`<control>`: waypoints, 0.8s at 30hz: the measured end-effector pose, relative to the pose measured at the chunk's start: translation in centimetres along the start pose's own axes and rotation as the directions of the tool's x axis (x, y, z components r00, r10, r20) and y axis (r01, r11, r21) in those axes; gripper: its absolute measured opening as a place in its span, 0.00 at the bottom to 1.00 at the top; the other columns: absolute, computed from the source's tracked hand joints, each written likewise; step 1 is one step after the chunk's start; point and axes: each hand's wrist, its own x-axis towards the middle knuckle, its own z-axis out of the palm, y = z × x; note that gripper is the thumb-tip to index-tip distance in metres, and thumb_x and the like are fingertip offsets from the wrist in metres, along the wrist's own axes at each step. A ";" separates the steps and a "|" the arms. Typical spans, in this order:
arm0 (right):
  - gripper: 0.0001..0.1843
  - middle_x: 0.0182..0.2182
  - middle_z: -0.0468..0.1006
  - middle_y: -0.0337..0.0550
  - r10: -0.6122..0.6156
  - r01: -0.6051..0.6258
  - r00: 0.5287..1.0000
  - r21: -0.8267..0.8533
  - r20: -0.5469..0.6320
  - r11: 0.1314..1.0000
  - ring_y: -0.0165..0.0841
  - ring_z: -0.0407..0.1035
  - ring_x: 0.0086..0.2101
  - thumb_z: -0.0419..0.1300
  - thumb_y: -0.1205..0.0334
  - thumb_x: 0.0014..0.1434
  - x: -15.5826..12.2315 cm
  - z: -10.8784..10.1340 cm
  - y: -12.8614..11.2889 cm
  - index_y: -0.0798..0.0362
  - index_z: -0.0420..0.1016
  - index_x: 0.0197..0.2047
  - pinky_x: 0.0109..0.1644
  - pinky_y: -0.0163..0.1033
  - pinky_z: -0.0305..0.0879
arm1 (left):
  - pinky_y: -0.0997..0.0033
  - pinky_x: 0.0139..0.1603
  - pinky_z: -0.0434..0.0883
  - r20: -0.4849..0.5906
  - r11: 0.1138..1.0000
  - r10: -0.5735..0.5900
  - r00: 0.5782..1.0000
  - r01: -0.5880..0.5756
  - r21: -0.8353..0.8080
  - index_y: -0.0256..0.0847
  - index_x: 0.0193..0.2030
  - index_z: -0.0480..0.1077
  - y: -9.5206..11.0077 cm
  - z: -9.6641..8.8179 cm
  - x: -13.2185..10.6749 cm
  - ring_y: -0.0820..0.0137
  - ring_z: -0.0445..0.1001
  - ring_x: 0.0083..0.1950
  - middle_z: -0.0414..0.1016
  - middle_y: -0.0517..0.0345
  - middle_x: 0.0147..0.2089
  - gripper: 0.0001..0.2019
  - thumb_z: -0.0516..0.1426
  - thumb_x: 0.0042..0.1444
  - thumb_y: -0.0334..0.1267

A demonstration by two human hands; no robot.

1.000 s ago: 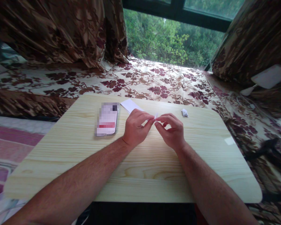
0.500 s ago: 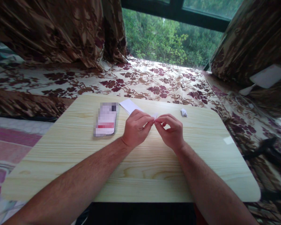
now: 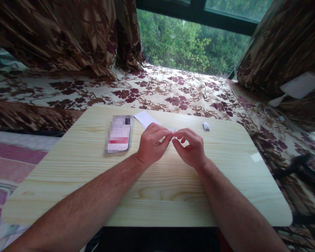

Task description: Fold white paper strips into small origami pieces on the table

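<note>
Over the middle of the table, my left hand [image 3: 153, 142] pinches a small piece of white paper [image 3: 174, 132] between thumb and fingers. Facing it, my right hand [image 3: 191, 145] has curled fingers, its index fingertip at the paper and its thumb tip slightly lower. Most of the paper is hidden by the fingertips, so its folds cannot be made out. Behind my left hand lies a flat white paper sheet [image 3: 146, 119], partly covered by that hand. A small folded white paper shape [image 3: 206, 126] rests to the right, beyond my right hand.
A phone [image 3: 118, 134], blurred by pixels, lies left of my hands on the pale wooden table [image 3: 76, 161]. A whitish patch [image 3: 256, 157] marks the table's right side. Behind the table is a ledge with flowered cloth [image 3: 157, 87], below a window.
My right thumb has come slightly away from the fingertips, and the right fingers have loosened a little. My left hand keeps its place; the items on the table have not moved.
</note>
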 end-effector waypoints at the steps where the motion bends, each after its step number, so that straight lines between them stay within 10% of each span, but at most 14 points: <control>1: 0.09 0.34 0.76 0.42 -0.006 0.006 1.000 -0.006 0.008 1.000 0.32 0.70 0.33 0.60 0.69 0.56 0.0 0.0 0.0 0.49 0.76 0.40 0.33 0.38 0.69 | 0.61 0.46 0.71 0.004 1.000 -0.001 1.000 0.001 0.001 0.44 0.36 0.77 0.0 0.0 0.0 0.66 0.73 0.41 0.80 0.55 0.36 0.04 0.60 0.58 0.36; 24: 0.06 0.33 0.79 0.41 0.043 -0.044 0.998 -0.037 -0.034 0.998 0.31 0.72 0.32 0.58 0.67 0.60 0.0 0.5 0.3 0.49 0.76 0.38 0.33 0.36 0.69 | 0.68 0.46 0.76 0.056 0.940 -0.280 0.958 0.286 -0.185 0.44 0.43 0.80 0.4 0.6 -0.4 0.67 0.81 0.42 0.83 0.57 0.41 0.08 0.61 0.58 0.38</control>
